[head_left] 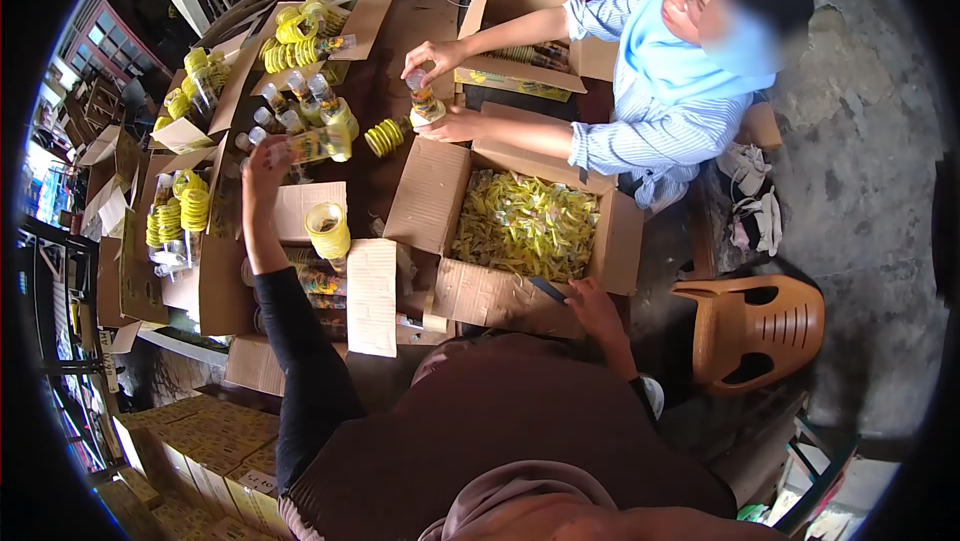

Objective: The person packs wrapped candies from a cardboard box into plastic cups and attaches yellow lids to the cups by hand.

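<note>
My left hand (262, 163) reaches out to the far left, its fingers closed round a clear plastic bottle (312, 146) with a printed label and a yellow end. The bottle lies tilted on its side, above a group of similar capped bottles (322, 93) standing upright. At the near right corner of an open cardboard box (500, 298), my right hand (597, 313) grips the flap edge beside a dark strip (547, 289). Many small yellow packets (525, 226) fill that box. A stack of yellow-rimmed cups (328, 229) stands between my arms.
Across the table, a co-worker (650, 111) holds a similar bottle (425, 101) in both hands. Stacks of yellow rings (190, 203) fill boxes at the left. Another open box (520, 16) stands at the back. An orange plastic chair (760, 331) is at the right.
</note>
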`<action>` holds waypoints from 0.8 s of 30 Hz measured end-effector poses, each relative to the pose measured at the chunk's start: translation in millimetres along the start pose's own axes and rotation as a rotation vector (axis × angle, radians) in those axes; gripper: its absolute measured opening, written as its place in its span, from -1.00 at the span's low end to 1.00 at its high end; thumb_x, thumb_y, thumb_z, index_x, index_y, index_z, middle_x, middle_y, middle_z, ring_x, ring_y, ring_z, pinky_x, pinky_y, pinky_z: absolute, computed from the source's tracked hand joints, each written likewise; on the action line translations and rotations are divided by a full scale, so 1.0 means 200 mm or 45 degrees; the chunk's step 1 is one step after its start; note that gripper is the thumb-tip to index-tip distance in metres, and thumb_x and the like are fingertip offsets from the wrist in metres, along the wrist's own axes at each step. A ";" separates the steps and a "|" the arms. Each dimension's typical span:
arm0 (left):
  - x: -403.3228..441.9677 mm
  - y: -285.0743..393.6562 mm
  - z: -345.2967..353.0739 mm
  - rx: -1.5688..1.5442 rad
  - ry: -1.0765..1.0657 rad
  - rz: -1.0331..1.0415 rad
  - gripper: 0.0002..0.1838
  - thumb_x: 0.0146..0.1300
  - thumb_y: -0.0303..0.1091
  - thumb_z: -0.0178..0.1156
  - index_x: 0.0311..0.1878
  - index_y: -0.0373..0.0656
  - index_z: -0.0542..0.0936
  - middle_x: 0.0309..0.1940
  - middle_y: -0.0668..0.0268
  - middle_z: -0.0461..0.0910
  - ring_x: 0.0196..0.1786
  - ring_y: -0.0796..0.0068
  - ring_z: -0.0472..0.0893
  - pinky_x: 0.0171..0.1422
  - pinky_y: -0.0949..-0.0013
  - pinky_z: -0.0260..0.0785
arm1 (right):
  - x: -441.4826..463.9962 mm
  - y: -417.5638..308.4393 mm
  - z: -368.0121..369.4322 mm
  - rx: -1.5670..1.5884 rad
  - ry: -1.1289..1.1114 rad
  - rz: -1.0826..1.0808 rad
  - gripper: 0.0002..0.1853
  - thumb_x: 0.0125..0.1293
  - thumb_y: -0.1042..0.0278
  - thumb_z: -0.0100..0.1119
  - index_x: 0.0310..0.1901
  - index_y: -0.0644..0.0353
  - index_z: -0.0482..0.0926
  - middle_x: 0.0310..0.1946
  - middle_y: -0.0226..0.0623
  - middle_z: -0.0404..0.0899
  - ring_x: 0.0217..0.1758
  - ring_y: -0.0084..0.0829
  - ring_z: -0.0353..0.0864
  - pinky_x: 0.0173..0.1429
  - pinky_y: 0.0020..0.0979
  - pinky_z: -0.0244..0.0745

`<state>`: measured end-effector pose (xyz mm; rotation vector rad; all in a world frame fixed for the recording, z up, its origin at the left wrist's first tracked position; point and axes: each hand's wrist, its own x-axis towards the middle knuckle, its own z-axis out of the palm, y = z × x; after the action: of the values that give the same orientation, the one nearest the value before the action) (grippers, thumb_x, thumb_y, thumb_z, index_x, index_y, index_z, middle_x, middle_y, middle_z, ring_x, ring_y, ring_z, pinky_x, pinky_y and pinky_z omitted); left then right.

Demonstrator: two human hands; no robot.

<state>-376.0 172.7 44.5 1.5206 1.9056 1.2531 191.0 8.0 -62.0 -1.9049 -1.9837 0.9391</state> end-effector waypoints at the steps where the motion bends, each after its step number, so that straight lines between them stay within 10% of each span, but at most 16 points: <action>1: -0.04 0.03 0.04 0.001 0.001 0.003 -0.62 0.11 -0.39 0.38 0.03 -0.07 0.61 -0.17 0.37 0.63 -0.15 0.55 0.54 -0.04 0.44 0.37 | 0.00 0.00 0.00 0.005 -0.005 -0.006 -0.55 0.22 0.28 0.25 0.13 0.23 0.49 0.01 -0.05 0.45 0.08 -0.02 0.49 0.14 -0.18 0.42; 3: -0.18 0.12 0.15 -0.622 -0.214 0.034 -0.63 0.15 -0.45 0.33 0.06 -0.16 0.58 -0.15 0.37 0.62 -0.10 0.57 0.56 -0.01 0.45 0.39 | 0.00 -0.02 -0.01 0.010 -0.006 -0.014 -0.56 0.22 0.28 0.25 0.12 0.23 0.49 0.01 -0.05 0.44 0.08 -0.01 0.49 0.14 -0.18 0.42; 13: -0.81 0.32 0.90 -1.175 -0.633 -0.308 -0.66 0.23 -0.43 0.30 0.05 -0.18 0.51 -0.11 0.26 0.61 -0.06 0.48 0.60 0.01 0.43 0.46 | 0.17 -0.25 0.02 0.552 0.203 -0.427 -0.65 0.33 0.33 0.21 0.10 0.24 0.49 -0.05 -0.14 0.47 -0.05 -0.25 0.60 -0.01 -0.35 0.56; 20: -1.00 0.42 1.08 -1.211 -0.715 -0.348 -0.57 0.21 -0.34 0.35 0.10 -0.24 0.46 -0.11 0.24 0.61 -0.09 0.50 0.61 0.05 0.42 0.45 | 0.36 -0.21 0.05 0.758 0.206 -0.505 -0.78 0.35 0.34 0.20 -0.19 0.37 0.51 -0.28 -0.21 0.42 -0.36 -0.42 0.46 -0.23 -0.44 0.44; 24: -1.02 0.42 1.06 -0.449 -0.689 0.067 -0.42 0.10 -0.22 0.44 0.10 -0.30 0.44 -0.09 0.17 0.59 -0.08 0.43 0.61 0.07 0.36 0.44 | 0.37 -0.20 0.01 0.797 0.145 -0.559 -0.77 0.36 0.34 0.20 -0.25 0.40 0.53 -0.43 -0.27 0.38 -0.42 -0.51 0.34 -0.29 -0.44 0.36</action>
<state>-100.5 70.0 -40.6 1.5253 1.2389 0.9963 148.5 80.4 -58.9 -1.1051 -1.6660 1.1135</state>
